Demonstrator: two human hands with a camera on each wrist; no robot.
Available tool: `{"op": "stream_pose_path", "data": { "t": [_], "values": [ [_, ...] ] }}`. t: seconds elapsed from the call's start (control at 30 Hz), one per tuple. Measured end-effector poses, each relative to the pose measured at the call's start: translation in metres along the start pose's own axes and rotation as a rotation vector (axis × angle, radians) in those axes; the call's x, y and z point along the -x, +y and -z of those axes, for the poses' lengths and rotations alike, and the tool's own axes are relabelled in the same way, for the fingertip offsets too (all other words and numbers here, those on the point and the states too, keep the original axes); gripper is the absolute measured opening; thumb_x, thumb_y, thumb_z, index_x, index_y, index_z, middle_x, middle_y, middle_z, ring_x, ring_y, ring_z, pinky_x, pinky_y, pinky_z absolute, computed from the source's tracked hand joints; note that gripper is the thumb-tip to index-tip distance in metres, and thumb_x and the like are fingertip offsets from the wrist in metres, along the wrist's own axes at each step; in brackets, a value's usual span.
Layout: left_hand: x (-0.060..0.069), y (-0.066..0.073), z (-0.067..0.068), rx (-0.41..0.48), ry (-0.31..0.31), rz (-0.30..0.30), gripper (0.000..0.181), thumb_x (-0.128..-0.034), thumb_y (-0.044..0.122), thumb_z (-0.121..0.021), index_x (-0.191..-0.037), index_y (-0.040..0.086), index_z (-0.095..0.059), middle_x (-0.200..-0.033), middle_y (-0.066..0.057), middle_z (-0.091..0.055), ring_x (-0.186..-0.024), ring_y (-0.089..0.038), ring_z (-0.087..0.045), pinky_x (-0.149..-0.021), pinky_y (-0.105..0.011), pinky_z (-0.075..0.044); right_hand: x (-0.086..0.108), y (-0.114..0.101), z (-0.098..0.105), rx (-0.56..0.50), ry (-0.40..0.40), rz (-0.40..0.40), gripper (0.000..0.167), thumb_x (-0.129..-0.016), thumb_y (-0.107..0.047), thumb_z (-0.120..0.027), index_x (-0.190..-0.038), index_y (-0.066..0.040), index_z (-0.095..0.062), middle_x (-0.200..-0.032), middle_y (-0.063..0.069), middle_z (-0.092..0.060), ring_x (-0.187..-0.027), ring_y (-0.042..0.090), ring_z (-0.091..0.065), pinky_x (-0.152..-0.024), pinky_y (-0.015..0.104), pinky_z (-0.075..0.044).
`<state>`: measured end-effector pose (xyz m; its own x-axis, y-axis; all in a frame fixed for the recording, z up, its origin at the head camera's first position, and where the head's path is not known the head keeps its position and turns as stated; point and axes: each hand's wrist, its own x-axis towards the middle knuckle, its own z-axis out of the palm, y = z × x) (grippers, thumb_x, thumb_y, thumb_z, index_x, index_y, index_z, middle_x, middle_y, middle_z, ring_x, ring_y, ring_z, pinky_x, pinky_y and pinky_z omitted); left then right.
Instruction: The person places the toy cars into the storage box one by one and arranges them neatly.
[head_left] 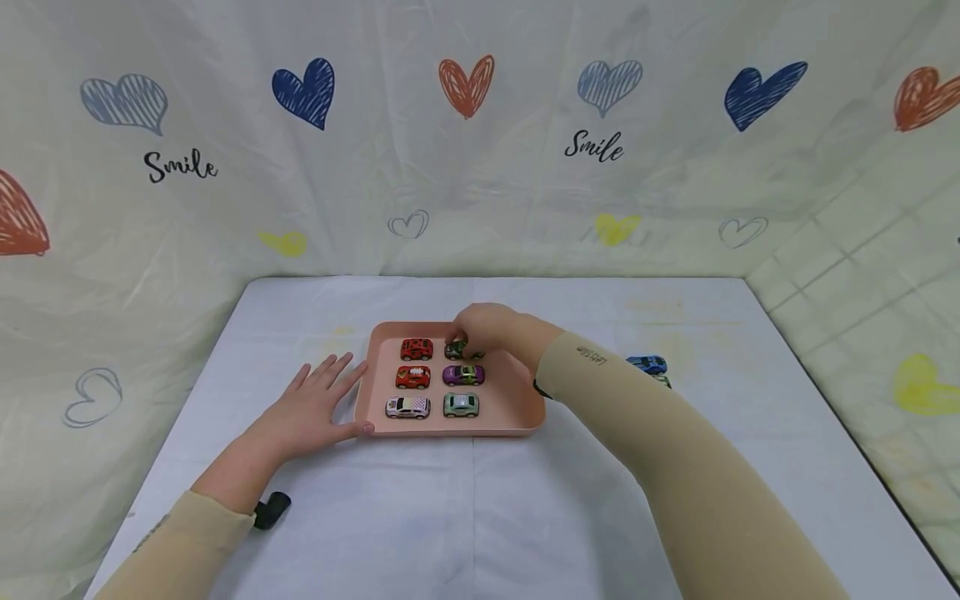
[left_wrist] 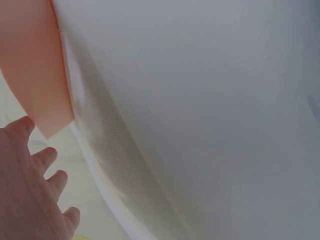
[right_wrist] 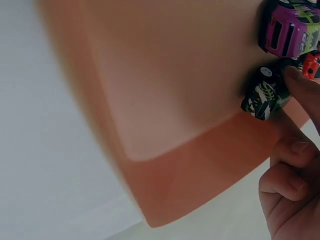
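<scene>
The right hand (head_left: 489,327) is pinching a dark green car (right_wrist: 262,99) in its grip inside the pink tray (head_left: 506,408); the left hand (head_left: 311,412) is spreading wide at the rim. The right sleeve (head_left: 675,442) is reading "Let's Slim", the backdrop (head_left: 510,175) "Smile".

The person wears close-fitting, plain beige sleeves on both forearms. The left sleeve (head_left: 180,550) ends in a smooth cuff behind the left hand (head_left: 309,417), below a stretch of bare wrist; small dark lettering (head_left: 152,533), too slight to read, runs along its outer edge. Beside that wrist, on the hand's thumb side, juts a black fitting (head_left: 273,510), short and blunt with rounded ends. The right sleeve (head_left: 660,442) matches, its cuff close behind the right hand (head_left: 487,329) and printed with small dark script (head_left: 591,356) that seems to read "Let's Slim". A black sliver (head_left: 540,388) shows at the cuff's near edge.
</scene>
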<state>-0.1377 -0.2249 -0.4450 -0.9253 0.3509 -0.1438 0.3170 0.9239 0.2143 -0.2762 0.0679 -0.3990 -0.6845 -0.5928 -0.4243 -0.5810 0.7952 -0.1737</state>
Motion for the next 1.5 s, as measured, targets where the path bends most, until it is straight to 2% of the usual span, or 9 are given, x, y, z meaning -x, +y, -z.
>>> {"op": "stream_pose_path", "data": {
  "t": [0.4, 0.87, 1.17, 1.5],
  "values": [
    [0.003, 0.002, 0.003, 0.001, 0.004, -0.003, 0.102, -0.0814, 0.076, -0.058, -0.160, 0.020, -0.023, -0.163, -0.015, -0.020, -0.150, -0.038, -0.012, -0.119, -0.061, -0.007, 0.001, 0.001, 0.000, 0.021, 0.002, 0.020, 0.036, -0.094, -0.023, -0.070, -0.130, -0.024, -0.068, -0.122, -0.005, -0.066, -0.111, 0.012, -0.059, -0.101, 0.032, -0.048],
    [0.003, 0.001, 0.004, -0.012, 0.006, -0.009, 0.101, -0.0822, 0.074, -0.060, -0.159, 0.019, -0.023, -0.163, -0.014, -0.020, -0.150, -0.038, -0.013, -0.119, -0.061, -0.007, 0.003, 0.003, -0.001, 0.014, 0.016, 0.026, 0.034, -0.095, -0.021, -0.069, -0.129, -0.024, -0.068, -0.118, -0.005, -0.068, -0.108, 0.012, -0.060, -0.099, 0.033, -0.049],
    [0.001, 0.001, 0.004, -0.009, -0.002, -0.001, 0.102, -0.0816, 0.074, -0.060, -0.160, 0.021, -0.021, -0.164, -0.014, -0.018, -0.150, -0.038, -0.012, -0.119, -0.061, -0.005, 0.005, 0.009, 0.001, -0.047, 0.033, 0.033, 0.037, -0.095, -0.024, -0.070, -0.131, -0.023, -0.067, -0.115, -0.006, -0.068, -0.104, 0.011, -0.059, -0.097, 0.031, -0.049],
    [0.001, 0.002, 0.003, -0.005, -0.006, 0.005, 0.103, -0.0811, 0.075, -0.060, -0.160, 0.021, -0.022, -0.164, -0.014, -0.018, -0.150, -0.038, -0.011, -0.119, -0.061, -0.005, 0.011, 0.015, 0.004, -0.094, 0.080, 0.042, 0.036, -0.093, -0.022, -0.071, -0.129, -0.025, -0.069, -0.117, -0.007, -0.068, -0.109, 0.010, -0.059, -0.100, 0.031, -0.047]
  ]
}}
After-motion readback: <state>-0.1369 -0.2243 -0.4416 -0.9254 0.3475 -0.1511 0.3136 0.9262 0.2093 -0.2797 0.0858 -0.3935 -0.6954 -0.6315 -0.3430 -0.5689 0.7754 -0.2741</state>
